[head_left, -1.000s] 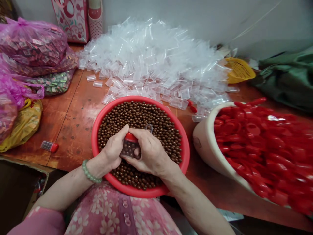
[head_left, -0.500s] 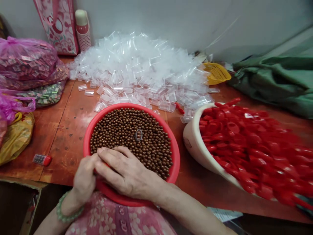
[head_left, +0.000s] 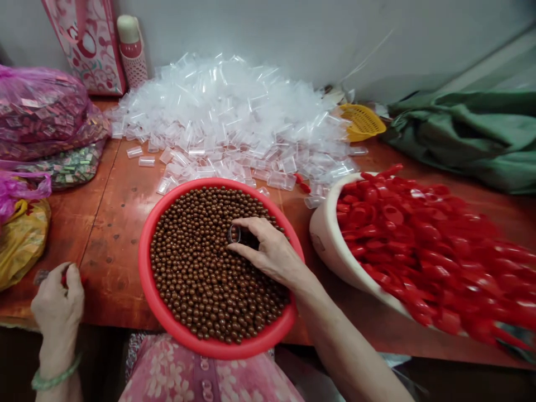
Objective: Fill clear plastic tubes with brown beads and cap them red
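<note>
Clock positions refer to the centre of the round red plastic basin (head_left: 221, 350), which stands on the reddish-brown wooden desk (head_left: 125, 223) and contains small glossy brown balls (head_left: 201, 290). The right hand (head_left: 268, 248) is inside the basin rim. Its grip is partly closed, thumb and fingers on opposite sides of a short clear plastic tube (head_left: 234, 234). The tube lies among the balls just off centre, toward 1 o'clock. The left hand (head_left: 58, 298) is near 9 o'clock, outside the basin, low over the desk. Its grip is curled; whether it has hold of anything cannot be determined. A pile of clear plastic tubes (head_left: 234, 117) occupies 12 o'clock. A white bucket (head_left: 329, 240) heaped with red plastic pieces (head_left: 419, 240) stands at 3 o'clock.
</note>
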{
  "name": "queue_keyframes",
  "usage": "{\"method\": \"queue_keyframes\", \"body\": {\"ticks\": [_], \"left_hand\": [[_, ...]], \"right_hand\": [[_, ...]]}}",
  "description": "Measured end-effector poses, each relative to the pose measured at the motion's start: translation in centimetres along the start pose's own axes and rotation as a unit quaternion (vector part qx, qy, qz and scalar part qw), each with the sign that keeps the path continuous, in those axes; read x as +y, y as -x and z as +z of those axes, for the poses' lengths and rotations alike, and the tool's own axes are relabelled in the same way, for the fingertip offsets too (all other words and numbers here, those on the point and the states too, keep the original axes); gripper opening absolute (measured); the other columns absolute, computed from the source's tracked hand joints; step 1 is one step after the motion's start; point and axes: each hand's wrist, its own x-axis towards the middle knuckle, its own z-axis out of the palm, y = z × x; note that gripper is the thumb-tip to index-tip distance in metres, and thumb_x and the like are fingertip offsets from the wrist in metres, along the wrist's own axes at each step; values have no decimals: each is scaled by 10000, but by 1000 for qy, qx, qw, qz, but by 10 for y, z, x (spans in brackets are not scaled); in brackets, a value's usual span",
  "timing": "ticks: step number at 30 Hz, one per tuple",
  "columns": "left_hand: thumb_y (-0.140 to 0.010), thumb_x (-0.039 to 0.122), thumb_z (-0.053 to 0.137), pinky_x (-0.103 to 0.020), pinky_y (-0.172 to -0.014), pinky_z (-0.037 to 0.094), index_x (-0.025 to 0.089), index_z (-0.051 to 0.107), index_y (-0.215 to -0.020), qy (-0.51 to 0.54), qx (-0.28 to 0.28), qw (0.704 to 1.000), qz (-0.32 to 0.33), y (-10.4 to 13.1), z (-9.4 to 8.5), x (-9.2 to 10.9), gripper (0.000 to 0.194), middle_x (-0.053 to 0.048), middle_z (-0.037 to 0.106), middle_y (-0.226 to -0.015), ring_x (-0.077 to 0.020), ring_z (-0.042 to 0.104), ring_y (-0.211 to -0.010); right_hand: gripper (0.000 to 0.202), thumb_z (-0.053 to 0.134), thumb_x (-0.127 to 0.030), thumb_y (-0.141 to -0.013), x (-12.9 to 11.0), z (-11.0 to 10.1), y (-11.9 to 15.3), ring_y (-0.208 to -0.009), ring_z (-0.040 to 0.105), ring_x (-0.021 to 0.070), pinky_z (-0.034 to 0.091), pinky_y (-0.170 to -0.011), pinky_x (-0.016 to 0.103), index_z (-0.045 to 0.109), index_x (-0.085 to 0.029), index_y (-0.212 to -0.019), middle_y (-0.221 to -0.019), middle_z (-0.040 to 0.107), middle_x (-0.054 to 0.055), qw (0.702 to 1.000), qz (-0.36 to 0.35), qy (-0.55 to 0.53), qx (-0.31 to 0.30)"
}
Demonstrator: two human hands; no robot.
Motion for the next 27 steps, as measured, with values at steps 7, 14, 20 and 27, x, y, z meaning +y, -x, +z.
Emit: {"method": "queue_keyframes", "body": {"ticks": [7, 14, 20, 27], "left_hand": [[-858, 318, 630, -397, -986, 513, 201, 580, -1230, 8, -38, 982, 183, 4, 64, 131, 393, -58, 688, -1195, -240, 671, -1059], [-898, 216, 527, -374, -1060, 483, 38, 354, -1432, 70, -216, 903, 365, 7, 116, 182, 589, -224, 543, -1395, -252, 547, -1289], [-842, 328, 633, -363, -937, 551, 168, 519, -1306, 102, -217, 938, 250, -5, 111, 183, 504, -106, 709, -1158, -231, 699, -1010], [-816, 280, 671, -247, -688, 514, 214, 610, -908, 87, -299, 918, 244, -7, 106, 188, 129, 17, 695, -796, -145, 662, -718]], "right_hand": [[323, 681, -298, -830, -16, -5, -1, -966, 657, 214, 540, -886, 402, 593, -197, -1124, -1044, 687, 70, 983, 32, -178, -28], [362, 678, -311, -860, -38, -16, 0, -1005, 648, 189, 525, -907, 347, 594, -174, -1185, -1092, 690, 79, 975, -60, -203, -72], [438, 618, -291, -909, -44, -42, 17, -1086, 641, 180, 533, -937, 338, 529, -194, -1326, -1201, 677, 87, 988, -95, -117, -25], [200, 522, -234, -911, 31, -109, 72, -883, 616, 304, 513, -798, 515, 701, -164, -966, -931, 689, 147, 920, 161, 313, 173]]}}
